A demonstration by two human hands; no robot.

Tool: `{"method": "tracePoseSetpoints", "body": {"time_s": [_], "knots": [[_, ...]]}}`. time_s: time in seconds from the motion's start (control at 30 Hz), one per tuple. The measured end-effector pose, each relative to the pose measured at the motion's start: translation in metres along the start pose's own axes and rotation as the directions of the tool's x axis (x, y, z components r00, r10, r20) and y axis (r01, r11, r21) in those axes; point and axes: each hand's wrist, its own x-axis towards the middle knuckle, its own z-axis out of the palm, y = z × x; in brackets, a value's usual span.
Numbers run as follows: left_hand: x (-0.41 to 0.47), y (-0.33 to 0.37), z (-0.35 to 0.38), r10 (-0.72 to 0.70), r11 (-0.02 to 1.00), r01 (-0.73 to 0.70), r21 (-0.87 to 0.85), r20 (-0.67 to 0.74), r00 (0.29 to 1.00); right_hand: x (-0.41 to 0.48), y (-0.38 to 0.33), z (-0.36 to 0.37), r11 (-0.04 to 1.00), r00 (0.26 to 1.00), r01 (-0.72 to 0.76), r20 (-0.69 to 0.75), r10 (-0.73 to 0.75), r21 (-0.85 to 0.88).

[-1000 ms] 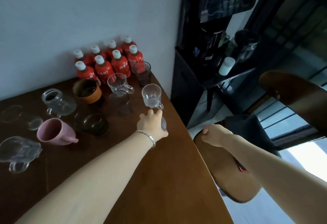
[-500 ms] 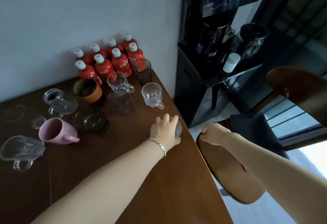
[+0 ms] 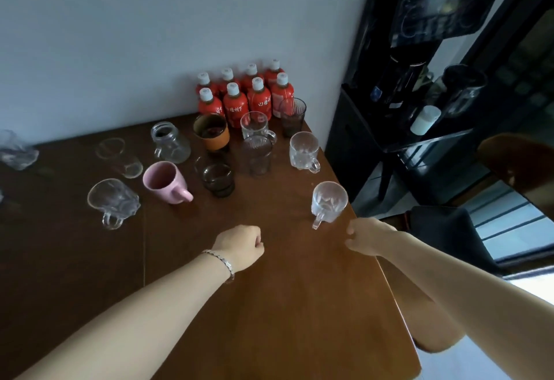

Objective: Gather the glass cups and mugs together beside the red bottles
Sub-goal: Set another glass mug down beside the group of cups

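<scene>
Tabletop now bears the released glass mug; left grip, right grip curled, empty.

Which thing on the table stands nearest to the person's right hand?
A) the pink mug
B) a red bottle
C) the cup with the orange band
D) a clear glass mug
D: the clear glass mug stands at the right edge of the table, just beyond the right hand, with its handle turned toward that hand but not touching it.
</scene>
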Motion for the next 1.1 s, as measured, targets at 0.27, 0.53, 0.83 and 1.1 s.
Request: {"method": "tracePoseSetpoints", "body": {"time_s": [0.27,0.53,0.83,1.1], "knots": [[-0.088,-0.145,-0.001,-0.168,0.986,0.168,-0.010,-0.027,0.985,-0.038,-0.138,0.039,0.976,0.990,0.141,0.032,-0.138,-0.164],[-0.204,-0.325,-0.022,-0.289,0.957,0.291,0.004,-0.104,0.952,-0.089,-0.352,0.077,0.924,0.945,0.324,0.025,-0.326,-0.204],[-0.313,-0.490,-0.030,-0.510,0.858,0.506,-0.092,-0.269,0.817,-0.137,-0.558,0.117,0.765,0.805,0.585,0.074,-0.589,-0.269],[-0.349,-0.571,0.004,-0.673,0.737,0.629,-0.248,-0.189,0.715,-0.171,-0.691,0.178,0.506,0.568,0.809,0.180,-0.803,-0.299]]}}
